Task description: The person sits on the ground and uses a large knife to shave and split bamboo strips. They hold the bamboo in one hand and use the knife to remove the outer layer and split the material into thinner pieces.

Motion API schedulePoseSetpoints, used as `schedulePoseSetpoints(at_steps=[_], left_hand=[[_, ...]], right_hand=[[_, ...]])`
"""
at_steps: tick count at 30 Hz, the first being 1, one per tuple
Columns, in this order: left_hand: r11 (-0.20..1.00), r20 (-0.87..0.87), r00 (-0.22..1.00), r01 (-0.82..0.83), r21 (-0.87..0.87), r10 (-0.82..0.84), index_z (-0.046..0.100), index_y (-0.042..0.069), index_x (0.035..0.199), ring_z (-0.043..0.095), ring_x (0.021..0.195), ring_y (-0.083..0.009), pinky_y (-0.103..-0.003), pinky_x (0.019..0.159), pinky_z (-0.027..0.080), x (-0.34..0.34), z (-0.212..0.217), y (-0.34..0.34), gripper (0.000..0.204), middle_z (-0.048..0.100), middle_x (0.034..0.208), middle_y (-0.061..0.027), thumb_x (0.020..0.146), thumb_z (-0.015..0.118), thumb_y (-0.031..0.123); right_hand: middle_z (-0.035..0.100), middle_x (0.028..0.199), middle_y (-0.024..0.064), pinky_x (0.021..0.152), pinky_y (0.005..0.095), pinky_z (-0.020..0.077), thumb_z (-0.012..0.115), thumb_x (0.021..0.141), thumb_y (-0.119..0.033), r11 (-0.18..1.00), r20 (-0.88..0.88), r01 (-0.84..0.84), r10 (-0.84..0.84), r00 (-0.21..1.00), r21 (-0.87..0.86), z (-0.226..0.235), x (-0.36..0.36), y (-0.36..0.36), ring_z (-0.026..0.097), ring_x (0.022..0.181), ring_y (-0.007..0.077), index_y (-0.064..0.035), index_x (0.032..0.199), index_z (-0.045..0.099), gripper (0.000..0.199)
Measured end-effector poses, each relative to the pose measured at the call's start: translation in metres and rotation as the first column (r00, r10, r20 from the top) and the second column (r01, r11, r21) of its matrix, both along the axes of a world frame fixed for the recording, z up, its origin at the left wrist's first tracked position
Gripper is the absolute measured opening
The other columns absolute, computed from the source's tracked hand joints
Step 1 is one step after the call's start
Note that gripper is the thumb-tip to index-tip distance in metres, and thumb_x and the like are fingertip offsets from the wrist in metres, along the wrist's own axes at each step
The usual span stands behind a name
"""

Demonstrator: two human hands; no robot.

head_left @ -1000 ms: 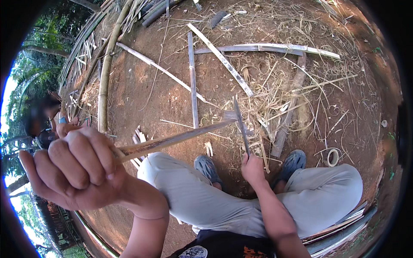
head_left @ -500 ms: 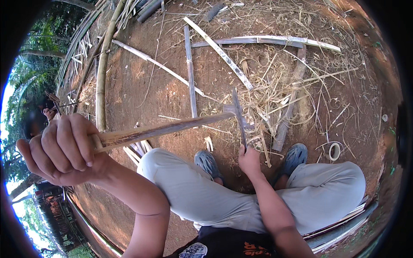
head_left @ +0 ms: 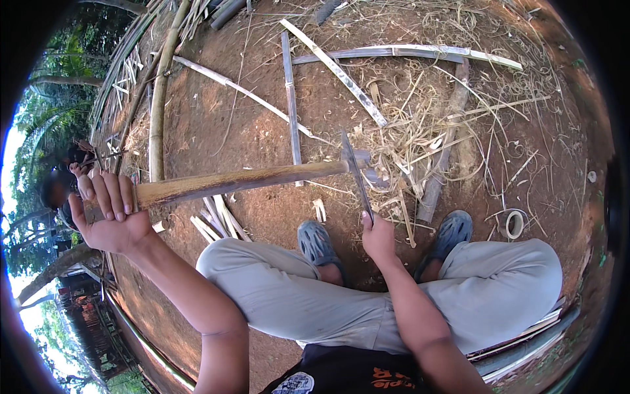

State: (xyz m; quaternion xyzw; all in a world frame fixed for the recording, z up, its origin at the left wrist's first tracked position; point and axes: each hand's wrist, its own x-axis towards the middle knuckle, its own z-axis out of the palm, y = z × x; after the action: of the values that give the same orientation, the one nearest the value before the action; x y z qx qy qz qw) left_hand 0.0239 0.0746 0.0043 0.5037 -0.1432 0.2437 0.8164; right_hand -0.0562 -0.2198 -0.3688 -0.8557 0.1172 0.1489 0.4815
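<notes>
My left hand, raised at the left, is closed around one end of a long split bamboo strip. The strip runs almost level to the right, with a pale tan face and dark brown streaks along its lower edge. My right hand is closed on the handle of a knife between my knees. Its dark, narrow blade points away from me and crosses the strip near its far end. Whether the edge has cut into the strip, I cannot tell.
Curly bamboo shavings cover the ground ahead, beside a log. Several split strips lie beyond. A bamboo ring sits by my right foot, cut pieces by my left knee. Another person is at the far left.
My left hand has moved away from me and slightly right, bringing the strip closer to level and turning its broad face up. The knife blade has shifted a little left and tilts more.
</notes>
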Motion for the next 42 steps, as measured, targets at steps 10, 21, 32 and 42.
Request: schedulePoseSetpoints(at_steps=[10,21,32,42], left_hand=[[0.978,-0.088,0.974,-0.208,0.01,0.208,0.051,0.01,0.074,0.025,0.037,-0.0089,-0.024,0.035,0.021,0.008,-0.012,0.036,0.035,0.031,0.048,0.0022,0.101,0.048,0.032],[0.976,-0.047,0.999,-0.011,-0.218,0.0,0.053,0.011,0.078,0.023,0.032,-0.0068,-0.023,0.03,0.019,0.011,-0.029,0.067,0.04,0.026,0.045,0.0071,0.106,0.045,0.038],[0.872,-0.201,0.932,-0.355,-0.338,0.302,0.052,-0.001,0.117,0.063,0.086,-0.0315,-0.041,0.08,0.053,0.025,-0.04,0.077,0.081,0.06,0.091,-0.0158,0.098,0.027,0.073],[0.913,-0.667,0.635,-0.177,0.366,0.391,0.049,-0.005,0.132,0.062,0.114,-0.034,-0.045,0.097,0.051,0.035,-0.055,0.047,0.075,0.062,0.12,-0.0246,0.105,0.025,0.061]], right_hand=[[0.057,0.059,0.0049,0.039,0.0312,0.043,0.061,0.102,-0.03,0.891,-0.475,0.285,-0.091,0.875,0.354,-0.04,0.001,-0.014,0.054,0.042,0.0125,-0.0019,0.097,0.061,0.029],[0.059,0.082,0.0076,0.065,0.0368,0.051,0.087,0.075,-0.009,1.0,0.592,-0.018,0.008,0.806,0.011,0.011,0.036,-0.017,0.062,0.069,0.0228,-0.0013,0.095,0.061,0.034],[0.057,0.069,0.0029,0.043,0.0263,0.0408,0.088,0.073,-0.001,0.904,0.048,-0.011,-0.01,0.999,0.426,0.043,0.025,-0.009,0.054,0.049,0.0091,-0.0028,0.095,0.052,0.042],[0.054,0.07,0.0037,0.039,0.0277,0.0411,0.09,0.073,-0.006,0.885,0.001,0.059,-0.067,0.998,0.463,0.072,0.021,0.006,0.052,0.044,0.012,-0.0006,0.1,0.049,0.05]])
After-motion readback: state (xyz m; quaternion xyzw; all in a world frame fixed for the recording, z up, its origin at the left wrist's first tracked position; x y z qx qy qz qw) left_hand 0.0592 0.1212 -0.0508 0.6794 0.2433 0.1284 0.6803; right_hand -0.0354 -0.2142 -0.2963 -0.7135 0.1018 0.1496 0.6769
